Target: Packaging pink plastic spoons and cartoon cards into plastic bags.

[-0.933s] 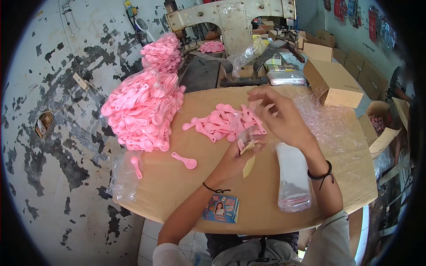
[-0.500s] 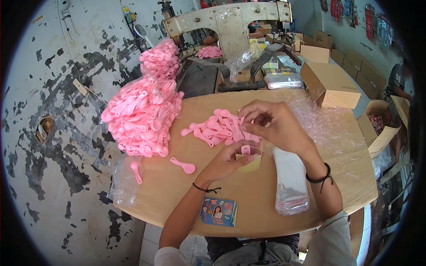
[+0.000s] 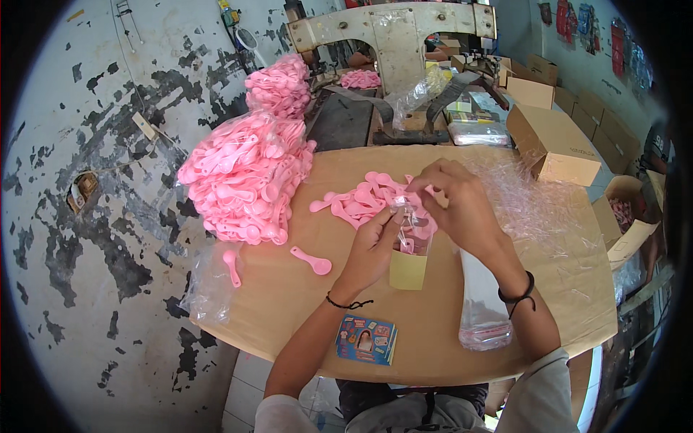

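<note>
My left hand (image 3: 377,242) is closed on a clear plastic bag (image 3: 410,227), pinched near its top. A pale yellow card (image 3: 408,271) fills the bag's lower end, and a pink piece shows just above the card. Close to the bag's upper end is my right hand (image 3: 462,206), its thumb and fingers curled together; anything between them is too small to make out. Behind both hands lies a loose pile of pink measuring spoons (image 3: 361,198). Nearer to me, a small stack of blue printed cards (image 3: 366,340) rests left of a stack of clear plastic bags (image 3: 485,307).
Large plastic bags of pink spoons (image 3: 242,180) stand at the table's left. Two single spoons lie nearby, one (image 3: 312,260) on the brown tabletop (image 3: 289,317). Clear plastic scraps (image 3: 523,198) cover the right side, before a cardboard box (image 3: 552,148). A metal machine (image 3: 397,43) stands behind.
My left hand has raised the bag's top and now grips it higher, with the yellow card hanging below. My right hand stays by the bag's top. The whole view has shifted slightly.
</note>
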`<state>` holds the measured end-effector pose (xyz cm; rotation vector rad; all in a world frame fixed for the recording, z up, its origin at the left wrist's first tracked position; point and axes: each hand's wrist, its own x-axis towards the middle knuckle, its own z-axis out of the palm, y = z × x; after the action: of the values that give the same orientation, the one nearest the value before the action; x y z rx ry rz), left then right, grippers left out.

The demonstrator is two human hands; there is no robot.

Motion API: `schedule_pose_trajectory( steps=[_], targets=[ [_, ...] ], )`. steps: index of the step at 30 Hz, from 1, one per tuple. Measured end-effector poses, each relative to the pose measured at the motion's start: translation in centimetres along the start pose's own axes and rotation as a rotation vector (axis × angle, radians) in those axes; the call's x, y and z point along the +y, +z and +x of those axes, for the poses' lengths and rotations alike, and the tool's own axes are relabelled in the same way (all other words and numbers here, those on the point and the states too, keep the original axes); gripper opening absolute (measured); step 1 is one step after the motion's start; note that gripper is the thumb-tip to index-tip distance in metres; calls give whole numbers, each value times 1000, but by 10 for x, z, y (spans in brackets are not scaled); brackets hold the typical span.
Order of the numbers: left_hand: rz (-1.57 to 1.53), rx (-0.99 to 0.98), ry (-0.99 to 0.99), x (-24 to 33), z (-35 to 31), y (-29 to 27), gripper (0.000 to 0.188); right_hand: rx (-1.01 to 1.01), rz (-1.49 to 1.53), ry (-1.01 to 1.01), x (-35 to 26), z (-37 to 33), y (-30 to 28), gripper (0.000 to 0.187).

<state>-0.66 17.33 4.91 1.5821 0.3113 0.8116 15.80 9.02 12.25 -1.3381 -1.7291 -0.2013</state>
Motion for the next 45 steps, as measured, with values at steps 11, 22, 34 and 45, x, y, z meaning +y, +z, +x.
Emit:
schedule_pose_trajectory(
  steps=[11,22,34,45],
  targets=[
    [345,35,42,15,-3,-4,30,-98,-101,-165,-11,-4,3,16],
    [-25,120,-194,18,-1,7,30,-167,-203,-122,5,-8,2,17],
    [530,-145,-18,-1,-3,-6,34,-301,-290,-50,23,-21,22,15],
    [92,22,-51,-4,0,12,38,119,483,216,49,8,-28,13]
  ],
)
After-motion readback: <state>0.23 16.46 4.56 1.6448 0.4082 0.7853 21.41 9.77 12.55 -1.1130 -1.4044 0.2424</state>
